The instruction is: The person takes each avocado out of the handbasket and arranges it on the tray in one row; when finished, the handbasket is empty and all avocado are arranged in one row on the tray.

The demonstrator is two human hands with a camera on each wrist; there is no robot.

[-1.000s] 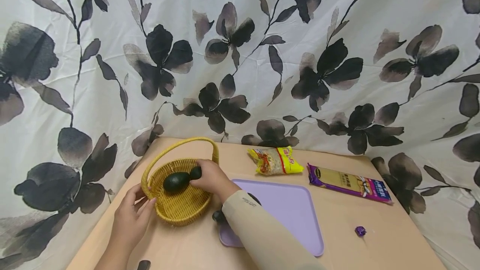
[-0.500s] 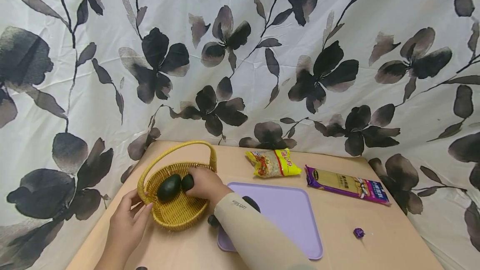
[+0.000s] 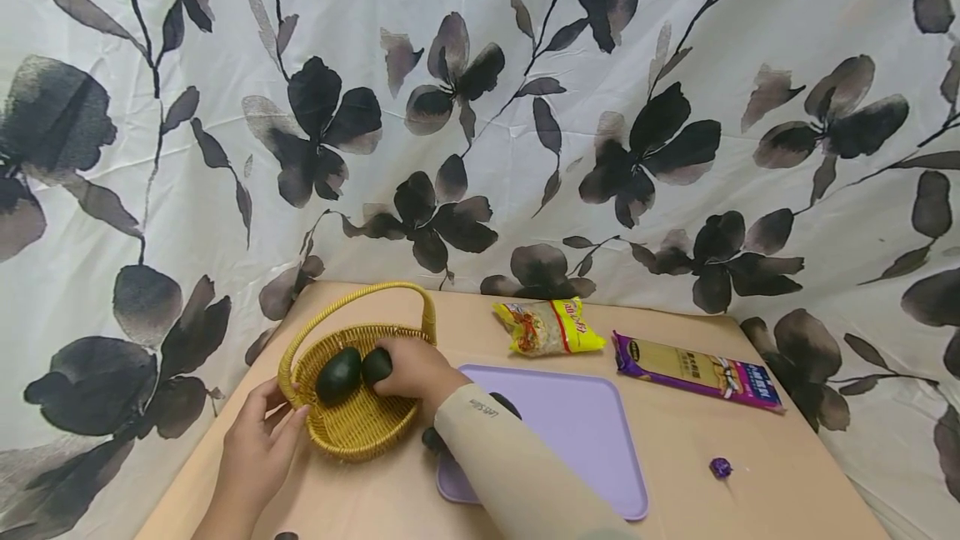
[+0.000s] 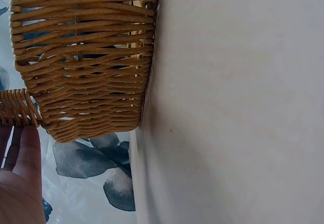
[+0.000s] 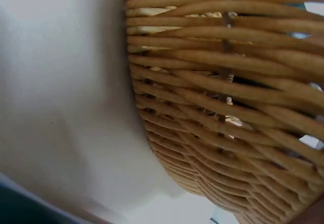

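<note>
A yellow woven basket with a tall arched handle stands on the table at the left. My left hand grips the near foot of that handle, fingers behind it and thumb in front. My right hand reaches over the basket's right rim and holds a dark green avocado low inside. Beside it in the basket lies another dark green avocado. In the left wrist view the woven side hides most of the contents. Basket wall fills much of the right wrist view, hiding the right fingers.
A lilac tray lies right of the basket, with dark objects partly hidden by my right sleeve. Behind are a yellow snack bag and a purple-gold packet. A purple-wrapped lollipop lies at right.
My right hand has moved slightly left and down into the basket with its avocado. The other avocado has shifted a little left. In the last half second the hands barely move.
</note>
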